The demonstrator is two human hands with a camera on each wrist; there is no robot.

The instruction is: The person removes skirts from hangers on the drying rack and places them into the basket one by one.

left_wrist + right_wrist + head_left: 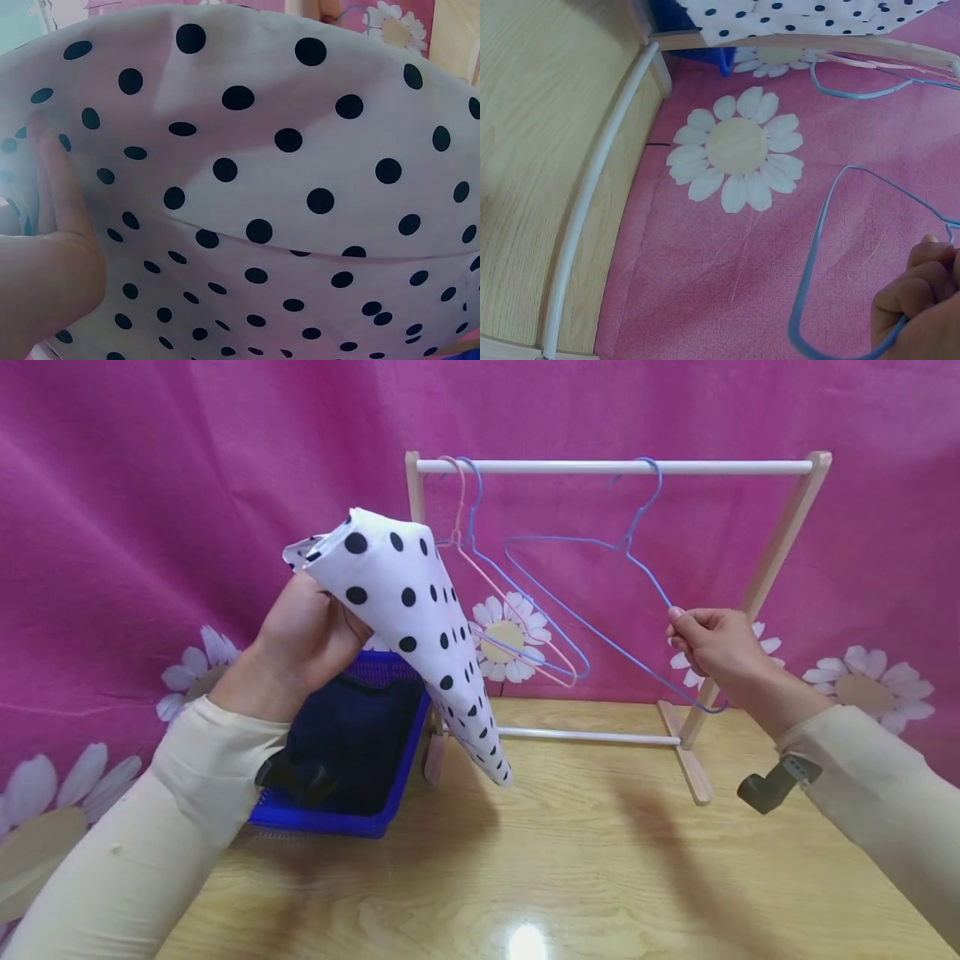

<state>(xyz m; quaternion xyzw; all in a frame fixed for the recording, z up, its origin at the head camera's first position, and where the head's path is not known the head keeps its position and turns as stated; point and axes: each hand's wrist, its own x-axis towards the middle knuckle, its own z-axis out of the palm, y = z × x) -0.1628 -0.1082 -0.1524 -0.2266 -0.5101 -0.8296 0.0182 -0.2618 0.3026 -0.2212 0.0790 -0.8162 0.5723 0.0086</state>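
Observation:
A white cloth with black polka dots (420, 602) hangs from my left hand (307, 631), which grips it near its upper left end. In the left wrist view the dotted cloth (277, 172) fills most of the picture, with my left thumb against it at the left side. My right hand (716, 647) pinches the sloping shoulder of a blue wire hanger (570, 610), whose hook sits over the rack's white top bar. In the right wrist view, curled fingers of the right hand (922, 292) hold that blue hanger (802, 292).
A pink hanger (517, 597) and another blue hanger (558, 627) hang at the left of the rack (615, 467). Behind my left arm stands a blue basket (322, 820) holding dark cloth (348, 743). A pink flowered curtain backs the wooden table (570, 860).

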